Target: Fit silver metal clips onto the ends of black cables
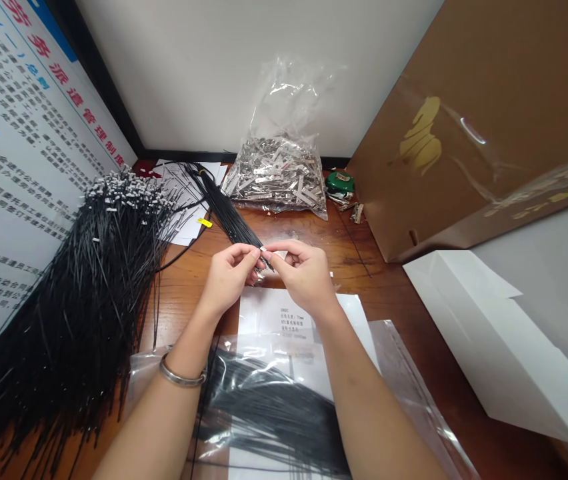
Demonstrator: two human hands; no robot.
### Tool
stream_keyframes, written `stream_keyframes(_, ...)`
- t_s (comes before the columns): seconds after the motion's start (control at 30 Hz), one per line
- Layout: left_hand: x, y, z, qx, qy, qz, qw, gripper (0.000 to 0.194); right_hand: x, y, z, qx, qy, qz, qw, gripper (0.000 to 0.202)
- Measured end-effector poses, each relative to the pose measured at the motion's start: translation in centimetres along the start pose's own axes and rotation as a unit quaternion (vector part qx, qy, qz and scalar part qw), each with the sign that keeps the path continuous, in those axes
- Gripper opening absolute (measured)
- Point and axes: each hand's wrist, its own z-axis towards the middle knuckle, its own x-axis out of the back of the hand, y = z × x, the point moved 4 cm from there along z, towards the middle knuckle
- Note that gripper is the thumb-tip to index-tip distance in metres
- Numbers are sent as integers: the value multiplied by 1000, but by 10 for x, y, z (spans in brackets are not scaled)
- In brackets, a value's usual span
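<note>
My left hand (231,272) and my right hand (305,272) meet at the near end of a bundle of thin black wires (231,217). Both are closed in a pinch, thumbs against forefingers, around what looks like a black wire's end. A tiny white piece (263,249) shows between the fingertips; they cover most of it. Beneath my hands lies a printed white sheet (259,310). Closer to me, a clear plastic bag (394,360) holds more black wires (269,393), partly under my forearms.
A tall heap of black wires with white ends (89,267) fills the left side, beside a lettered board (39,133). Behind stand a bag of small metal pieces (279,173) and a green tape measure (340,185). Brown (439,133) and white (489,333) boxes border the right.
</note>
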Motion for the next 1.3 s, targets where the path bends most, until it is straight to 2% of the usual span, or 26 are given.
stream_keyframes(0.17, -3, 2, -1, 0, -23, -4, 1000, 31, 4, 0, -1, -3, 51, -1, 999, 15)
stream_keyframes(0.33, -7, -2, -4, 31, -105, 51, 993, 26, 12, 6, 0, -65, 131, 31, 989, 23)
stream_keyframes(0.4, -6, -3, -5, 37, -110, 63, 991, 26, 11, 7, 1, -88, 113, 60, 988, 27)
stream_keyframes(0.5, -6, -6, -3, 38, -108, 57, 992, 27, 1, 7, 1, -123, 8, 104, 987, 25)
stream_keyframes(0.57, -7, -7, -2, 38, -110, 46, 992, 28, -3, 6, 2, -127, -34, 121, 984, 23)
stream_keyframes(0.63, -6, -7, -1, 33, -96, 32, 994, 29, 1, 7, 3, -128, -1, 140, 982, 25)
stream_keyframes(0.73, -4, -6, -1, 28, -92, 4, 995, 29, 16, 15, 4, -164, 123, 195, 959, 31)
stream_keyframes(0.8, -7, -5, -3, 34, -145, 2, 989, 25, 25, 19, 5, -182, 186, 233, 937, 35)
stream_keyframes(0.87, -11, -3, -9, 56, -227, 17, 972, 21, 32, 20, 6, -182, 212, 258, 925, 37)
stream_keyframes(0.93, -15, -3, -14, 80, -293, 31, 952, 19, 34, 19, 8, -184, 203, 275, 921, 39)
stream_keyframes(1.0, -17, -1, -17, 86, -304, 24, 948, 19, 37, 19, 9, -197, 188, 262, 926, 40)
stream_keyframes(1.07, -12, 3, -15, 58, -252, -12, 966, 17, 46, 22, 8, -204, 210, 179, 939, 40)
stream_keyframes(1.13, 0, 9, -10, -1, -152, -74, 986, 15, 63, 24, 5, -195, 268, 12, 944, 33)
stream_keyframes(1.17, 10, 13, -7, -37, -91, -111, 989, 16, 71, 25, 4, -193, 278, -84, 937, 28)
stream_keyframes(1.23, 37, 20, -4, -103, 41, -175, 978, 17, 82, 30, 4, -222, 216, -229, 923, 22)
stream_keyframes(1.3, 67, 25, -2, -151, 153, -218, 952, 14, 87, 37, 4, -252, 126, -287, 915, 19)
